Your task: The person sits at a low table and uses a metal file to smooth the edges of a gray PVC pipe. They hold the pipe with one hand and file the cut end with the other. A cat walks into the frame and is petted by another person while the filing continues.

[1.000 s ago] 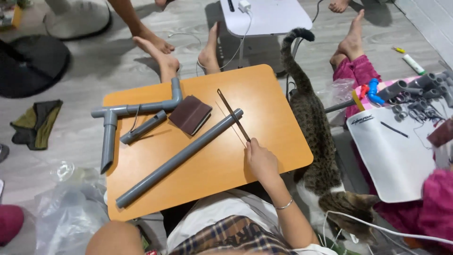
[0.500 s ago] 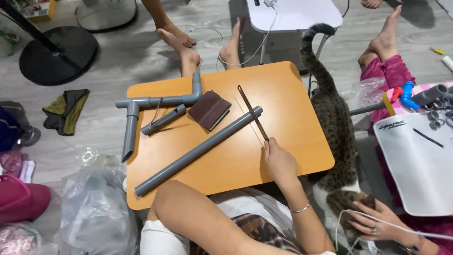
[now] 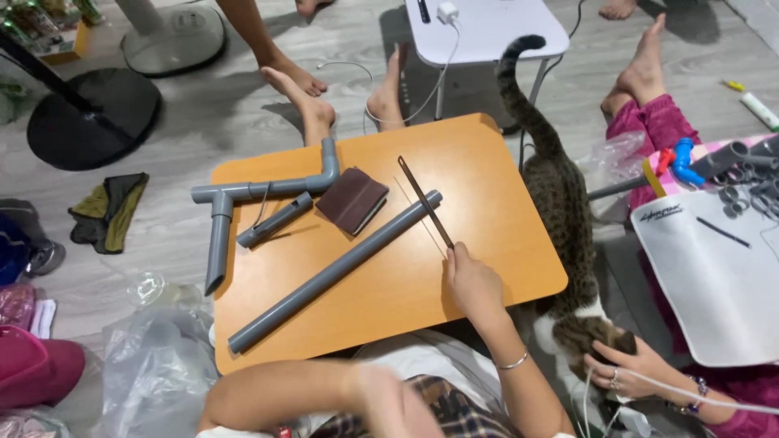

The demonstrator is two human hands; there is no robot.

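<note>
Head view: right hand (image 3: pixel 473 284), grip closed on thin dark strip (image 3: pixel 424 200) (across grey pipe (image 3: pixel 334 272)); left hand (image 3: pixel 388 399) blurred, grip unclear.

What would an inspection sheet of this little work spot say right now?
Surface: low orange table on a grey floor.
Job's things: long grey pipe, thin dark blade, pipe assembly, short pipe, brown sanding block.
Clutter: plastic bags, rag.
Hands: right hand grips the blade; left hand blurred, off the table.
Cables: white cable on floor.
Surroundings: cat, other people's feet, fan bases, white table.
</note>
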